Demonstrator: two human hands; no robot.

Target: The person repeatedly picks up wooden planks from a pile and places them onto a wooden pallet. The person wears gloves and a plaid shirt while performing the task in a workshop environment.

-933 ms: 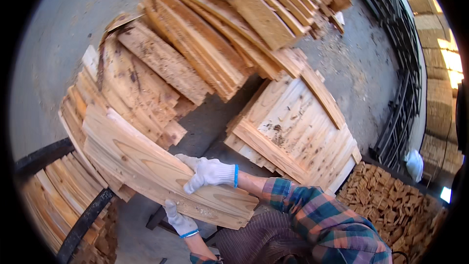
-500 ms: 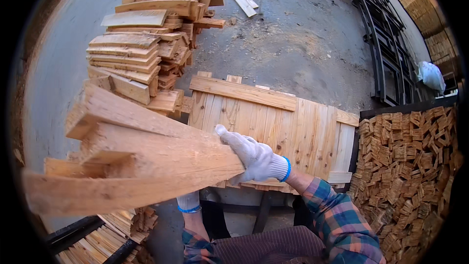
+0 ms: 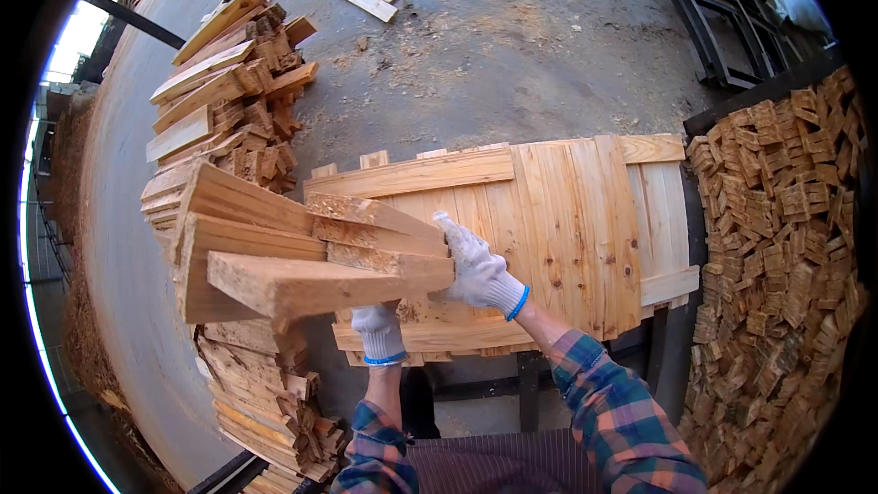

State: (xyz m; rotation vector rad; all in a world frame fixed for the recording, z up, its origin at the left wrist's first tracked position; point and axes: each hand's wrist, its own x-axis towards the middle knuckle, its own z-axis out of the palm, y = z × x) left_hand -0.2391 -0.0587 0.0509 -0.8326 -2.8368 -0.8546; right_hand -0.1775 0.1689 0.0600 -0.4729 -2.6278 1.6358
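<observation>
A bundle of several rough wooden boards [image 3: 320, 284] is lifted in front of me, fanned out toward the left. My right hand [image 3: 479, 269], in a white knit glove with a blue cuff, presses on the boards' right end with its fingers bent around it. Under the bundle is my left hand [image 3: 379, 333], gloved the same way. It grips the boards from below, its fingertips hidden by the wood. Beneath both hands lies a panel of planks [image 3: 549, 247] side by side, with crosspieces such as the far one [image 3: 412, 172] on top.
A tall stack of boards [image 3: 183, 135] stands at the left, with more lumber [image 3: 265, 402] nearer me. A dark-framed bin [image 3: 777, 274] full of small wood blocks is on the right. Black metal frames [image 3: 718, 18] and loose boards [image 3: 361, 0] lie farther off on the dusty floor.
The boards have swung and shifted; their near ends now overlap in steps. My left hand has come up into view under them. The whole view has turned, moving the panel lower left to right.
</observation>
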